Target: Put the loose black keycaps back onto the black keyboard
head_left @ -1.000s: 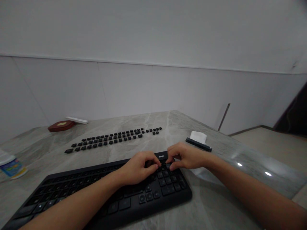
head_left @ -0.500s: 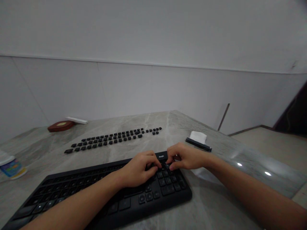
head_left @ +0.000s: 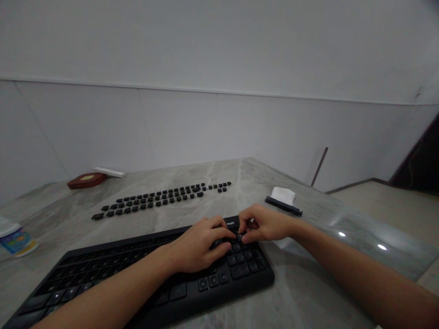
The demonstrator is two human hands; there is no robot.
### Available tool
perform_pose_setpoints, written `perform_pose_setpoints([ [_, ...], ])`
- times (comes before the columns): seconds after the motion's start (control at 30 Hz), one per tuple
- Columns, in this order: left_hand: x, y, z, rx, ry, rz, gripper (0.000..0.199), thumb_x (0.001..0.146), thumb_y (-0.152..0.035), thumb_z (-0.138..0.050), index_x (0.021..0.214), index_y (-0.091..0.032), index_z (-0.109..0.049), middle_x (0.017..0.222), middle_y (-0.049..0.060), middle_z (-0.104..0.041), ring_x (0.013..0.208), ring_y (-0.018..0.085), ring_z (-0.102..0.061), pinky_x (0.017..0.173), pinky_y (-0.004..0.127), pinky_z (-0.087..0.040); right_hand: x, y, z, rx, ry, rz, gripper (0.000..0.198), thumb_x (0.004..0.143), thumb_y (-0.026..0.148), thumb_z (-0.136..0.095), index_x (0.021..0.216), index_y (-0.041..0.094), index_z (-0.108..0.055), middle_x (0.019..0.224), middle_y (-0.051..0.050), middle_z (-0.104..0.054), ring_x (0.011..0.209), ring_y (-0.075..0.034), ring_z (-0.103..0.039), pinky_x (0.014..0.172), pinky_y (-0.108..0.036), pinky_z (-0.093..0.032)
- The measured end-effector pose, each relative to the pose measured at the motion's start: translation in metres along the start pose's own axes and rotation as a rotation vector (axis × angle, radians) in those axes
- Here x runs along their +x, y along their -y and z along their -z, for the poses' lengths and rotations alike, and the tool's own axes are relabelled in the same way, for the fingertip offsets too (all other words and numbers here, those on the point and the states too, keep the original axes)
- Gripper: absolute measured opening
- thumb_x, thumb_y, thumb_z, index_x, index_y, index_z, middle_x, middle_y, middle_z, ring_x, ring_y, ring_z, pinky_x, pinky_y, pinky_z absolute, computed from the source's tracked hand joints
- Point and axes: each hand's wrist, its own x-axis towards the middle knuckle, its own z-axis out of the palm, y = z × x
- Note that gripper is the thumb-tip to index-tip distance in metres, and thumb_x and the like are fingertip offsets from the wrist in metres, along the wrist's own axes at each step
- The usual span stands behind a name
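Observation:
A black keyboard [head_left: 219, 299] lies at an angle on the table in front of me. Many of its upper left keys lack caps, while caps sit on the number pad [head_left: 240, 258] at the right end. My right hand [head_left: 264, 223] bends over the top of that pad, thumb and index finger pinched round a keycap [head_left: 239, 237]. My left hand [head_left: 202, 244] rests across the keyboard with fingers apart; its index fingertip touches the pad's top keys beside the right fingers, and the thumb points at the pad's left side. Behind the keyboard, loose black keycaps [head_left: 158, 198] stand in rows.
On the grey marbled table [head_left: 236, 171] a dark strip-like tool [head_left: 284, 205] lies by a white folded tissue [head_left: 283, 195] to the right. A reddish-brown case [head_left: 86, 181] and a white bar [head_left: 109, 172] are at the back left. A colourful tub [head_left: 18, 240] stands at the left edge.
My left fingers have spread and straightened, the index finger reaching further right on the number pad's top keys. The right hand keeps nearly the same pinch and place.

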Motion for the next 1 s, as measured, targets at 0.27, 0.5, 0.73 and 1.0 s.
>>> perform_pose_setpoints([
  [0.27,-0.0003,-0.0002,-0.0006,0.003,0.007,0.004,0.026,0.094,-0.026,-0.049,0.117,-0.022,-0.062,0.107,0.007,-0.057,0.097,0.02,-0.055,0.09,0.036,-0.045,0.0021,-0.0016,-0.0015,0.053,-0.019,-0.048,0.019,0.069,0.027,-0.074,0.081,0.012,-0.071,0.062,0.002,-0.057,0.057,-0.009,-0.048,0.054,-0.021,-0.034],
  [0.5,-0.0012,0.0006,-0.0015,0.003,0.001,-0.001,0.027,0.094,-0.026,-0.049,0.117,-0.022,-0.062,0.109,0.007,-0.056,0.097,0.02,-0.055,0.09,0.036,-0.045,0.0026,-0.0042,-0.002,0.058,-0.011,-0.051,0.021,0.068,0.029,-0.075,0.08,0.013,-0.072,0.063,0.002,-0.059,0.058,-0.01,-0.048,0.055,-0.021,-0.034],
  [0.73,-0.001,0.0008,-0.0014,0.006,0.009,0.008,0.027,0.094,-0.026,-0.049,0.117,-0.022,-0.062,0.108,0.007,-0.056,0.097,0.02,-0.055,0.089,0.036,-0.046,0.0035,-0.0052,-0.0023,0.115,0.002,-0.065,0.02,0.068,0.028,-0.075,0.081,0.013,-0.071,0.064,0.002,-0.058,0.059,-0.009,-0.047,0.056,-0.021,-0.033],
  [1.0,-0.0009,0.0002,-0.0014,-0.003,-0.006,0.003,0.026,0.093,-0.026,-0.05,0.115,-0.022,-0.064,0.107,0.007,-0.057,0.096,0.02,-0.056,0.089,0.036,-0.046,0.0034,-0.0048,-0.0016,0.127,-0.005,-0.079,0.019,0.067,0.027,-0.076,0.08,0.013,-0.072,0.064,0.002,-0.06,0.058,-0.009,-0.048,0.056,-0.021,-0.034],
])
